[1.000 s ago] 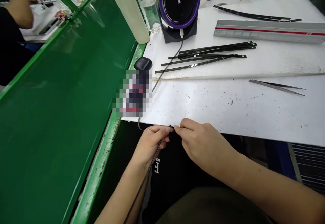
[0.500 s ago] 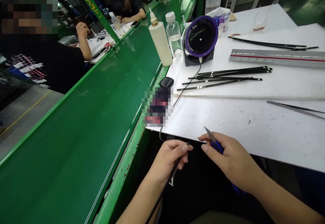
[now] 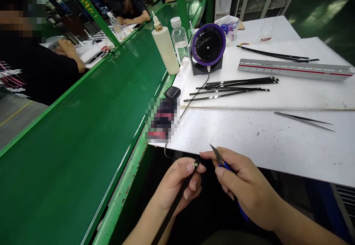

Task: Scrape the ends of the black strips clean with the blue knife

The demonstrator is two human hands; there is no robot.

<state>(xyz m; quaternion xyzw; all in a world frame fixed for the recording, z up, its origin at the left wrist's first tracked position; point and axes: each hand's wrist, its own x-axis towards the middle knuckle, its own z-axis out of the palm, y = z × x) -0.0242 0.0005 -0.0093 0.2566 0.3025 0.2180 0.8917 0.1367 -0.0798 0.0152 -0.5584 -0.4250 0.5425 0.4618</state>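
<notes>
My left hand (image 3: pixel 181 180) pinches a long black strip (image 3: pixel 173 206) near its upper end, and the strip runs down along my forearm. A small pale patch shows at the strip's tip. Facing it, my right hand (image 3: pixel 240 178) holds a blue-handled blade tool (image 3: pixel 219 157), its pointed metal blade aimed up and left. My right index finger reaches out close to the strip's tip; whether they touch I cannot tell. Both hands are in front of the table edge. Several black strips (image 3: pixel 230 87) lie on the white board (image 3: pixel 305 98) beyond.
Metal tweezers (image 3: pixel 302 121) lie on the white table (image 3: pixel 227 126). A purple-rimmed fan (image 3: pixel 209 45), a squeeze bottle (image 3: pixel 166 50), a clear bottle (image 3: pixel 181 47), a black case (image 3: pixel 172 92) and a grey rail (image 3: pixel 294 69) stand or lie behind. Two people sit beyond the green partition (image 3: pixel 83 119).
The view has shifted, so the table items appear further left. My hands are closer together, my right index finger has stretched toward the strip's tip, and the strip's pale patch now shows.
</notes>
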